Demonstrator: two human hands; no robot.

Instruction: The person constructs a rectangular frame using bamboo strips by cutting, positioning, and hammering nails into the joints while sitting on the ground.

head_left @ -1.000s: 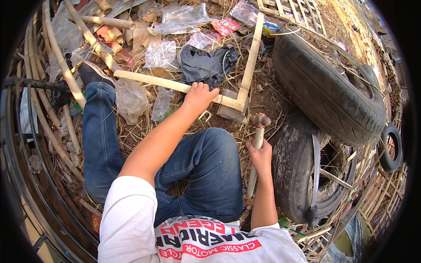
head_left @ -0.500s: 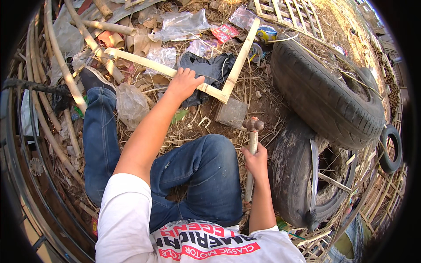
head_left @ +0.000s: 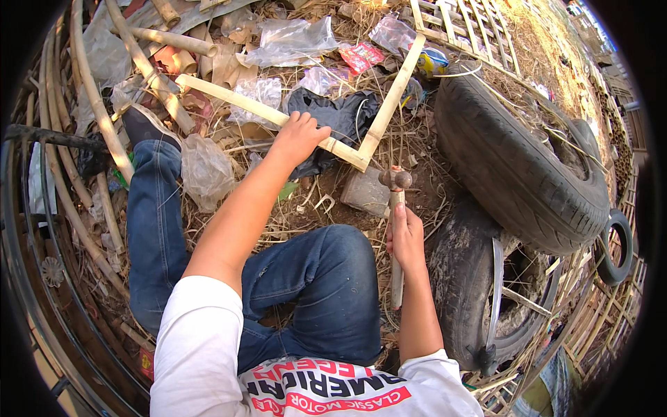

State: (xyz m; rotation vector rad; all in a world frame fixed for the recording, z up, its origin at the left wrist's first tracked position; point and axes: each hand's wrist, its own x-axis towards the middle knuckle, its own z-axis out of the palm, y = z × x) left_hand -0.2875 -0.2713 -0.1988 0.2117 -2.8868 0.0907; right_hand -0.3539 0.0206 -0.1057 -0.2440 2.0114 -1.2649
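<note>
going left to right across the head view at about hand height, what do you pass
Bent bamboo poles → clear plastic bag → left hand on the bamboo frame → hammer in the right hand → big tyre → small tyre.

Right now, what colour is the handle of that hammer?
Pale, bare wood; the hammer in the right hand shows best in the head view.
</note>
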